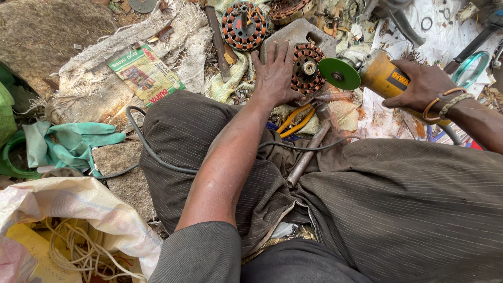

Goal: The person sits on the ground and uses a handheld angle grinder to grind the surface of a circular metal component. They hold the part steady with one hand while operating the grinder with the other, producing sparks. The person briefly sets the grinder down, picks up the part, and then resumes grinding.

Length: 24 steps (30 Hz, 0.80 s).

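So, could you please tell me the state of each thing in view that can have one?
Left hand: flat, fingers spread, pressing on the copper-wound round stator.
Copper-wound round stator: lying flat on a grey stone slab, under the hand.
Right hand: shut around the yellow angle grinder.
Yellow angle grinder: held level, green disc beside the stator.
Second stator: lying flat, untouched.
Green rubber gloves: off, crumpled.

Grinder (385, 77): yellow plastic body, smooth, slight sheen; green disc (340, 74) matt. Motor core (308, 68): copper-coloured windings, dull metal hub. Stone block (298, 34): grey, rough. Sacking (105, 78): coarse woven cloth, frayed. Gloves (70, 141): smooth green rubber. Hammer (309, 152): rusty metal.
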Each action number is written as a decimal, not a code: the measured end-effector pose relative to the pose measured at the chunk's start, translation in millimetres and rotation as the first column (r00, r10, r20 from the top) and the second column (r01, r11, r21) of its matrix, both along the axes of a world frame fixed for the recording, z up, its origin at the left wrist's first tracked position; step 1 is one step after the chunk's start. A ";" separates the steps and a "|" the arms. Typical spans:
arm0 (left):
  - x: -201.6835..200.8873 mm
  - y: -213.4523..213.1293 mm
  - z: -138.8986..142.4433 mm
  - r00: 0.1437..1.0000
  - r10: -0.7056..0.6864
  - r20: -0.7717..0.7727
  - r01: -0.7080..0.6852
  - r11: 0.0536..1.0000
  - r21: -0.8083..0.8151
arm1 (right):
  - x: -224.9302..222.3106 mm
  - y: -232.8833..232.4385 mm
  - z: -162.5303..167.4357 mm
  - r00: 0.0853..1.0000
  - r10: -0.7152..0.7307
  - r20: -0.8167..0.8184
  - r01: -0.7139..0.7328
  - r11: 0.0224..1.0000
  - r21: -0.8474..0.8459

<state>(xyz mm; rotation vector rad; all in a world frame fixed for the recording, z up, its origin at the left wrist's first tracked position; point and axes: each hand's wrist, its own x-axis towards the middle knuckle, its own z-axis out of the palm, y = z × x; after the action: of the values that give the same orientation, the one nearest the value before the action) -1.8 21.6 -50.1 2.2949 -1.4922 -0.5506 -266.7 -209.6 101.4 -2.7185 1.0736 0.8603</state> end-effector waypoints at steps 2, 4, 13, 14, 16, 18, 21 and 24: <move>-0.5 0.8 -0.1 1.000 -0.006 -0.005 0.006 1.000 -0.006 | 3.9 1.8 3.3 1.000 0.016 0.002 -0.016 1.000 -0.022; -1.4 1.4 0.2 1.000 0.004 -0.008 -0.004 1.000 -0.001 | 7.0 5.6 5.8 1.000 0.010 -0.015 -0.010 1.000 -0.019; 5.2 -1.7 3.9 0.995 -0.098 -0.031 0.097 0.995 -0.031 | 9.9 -3.2 37.0 0.998 0.063 0.001 -0.063 0.995 -0.075; 4.2 -0.8 5.9 0.995 -0.096 -0.035 0.095 0.995 -0.021 | 8.8 -3.7 38.2 0.999 0.046 0.012 -0.045 0.995 -0.091; -2.0 2.0 11.3 0.996 -0.068 -0.053 0.069 0.997 0.019 | 7.6 -3.9 38.5 1.000 0.005 0.010 -0.004 0.995 -0.098; -7.7 3.3 16.8 0.998 -0.031 -0.062 0.034 0.998 0.050 | 9.2 -3.6 36.3 0.999 -0.033 -0.012 0.032 0.995 -0.094; -7.1 1.2 20.2 0.999 -0.018 -0.050 0.020 0.999 0.041 | 13.9 -2.3 34.0 1.000 0.020 -0.001 -0.020 0.994 -0.103; -2.7 -1.0 16.1 0.994 -0.101 -0.034 0.101 0.995 0.006 | 14.9 2.9 34.5 1.000 0.012 -0.016 -0.013 0.998 -0.060</move>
<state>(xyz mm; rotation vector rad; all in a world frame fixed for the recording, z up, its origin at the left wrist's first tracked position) -4.5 20.6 -34.0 2.2139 -1.5988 -0.6207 -251.8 -206.7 136.0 -2.7745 1.1049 0.8661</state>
